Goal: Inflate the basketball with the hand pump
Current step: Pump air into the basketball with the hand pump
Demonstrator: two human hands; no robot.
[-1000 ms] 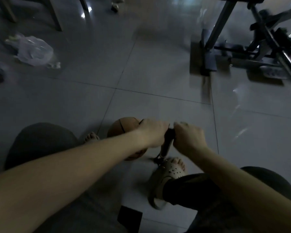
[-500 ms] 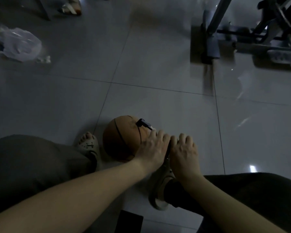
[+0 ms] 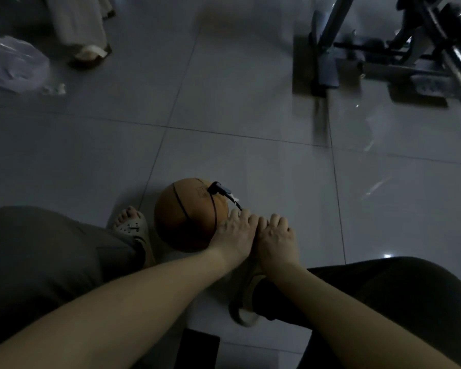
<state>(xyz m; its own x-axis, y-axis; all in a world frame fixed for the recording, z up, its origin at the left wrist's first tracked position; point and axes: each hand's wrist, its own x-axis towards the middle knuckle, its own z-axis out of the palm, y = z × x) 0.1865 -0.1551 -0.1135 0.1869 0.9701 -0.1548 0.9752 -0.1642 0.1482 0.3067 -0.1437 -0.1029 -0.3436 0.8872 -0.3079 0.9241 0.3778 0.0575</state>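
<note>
While the basketball (image 3: 186, 217) sits on the floor (image 3: 250, 155), plastic bag (image 3: 14, 65) far left, contents unclear, left hand (image 3: 234, 235) and right hand (image 3: 274, 241) together at its right, fingers (image 3: 278, 219) curled over a hidden pump handle

No word, number or brand can be read in this dim view. The orange rubber basketball (image 3: 186, 219) bears a faint dark printed mark on its upper panel, just beside the black hose connector (image 3: 215, 188) seated in it. The mark is too small and too dark for any character to be made out.
</note>
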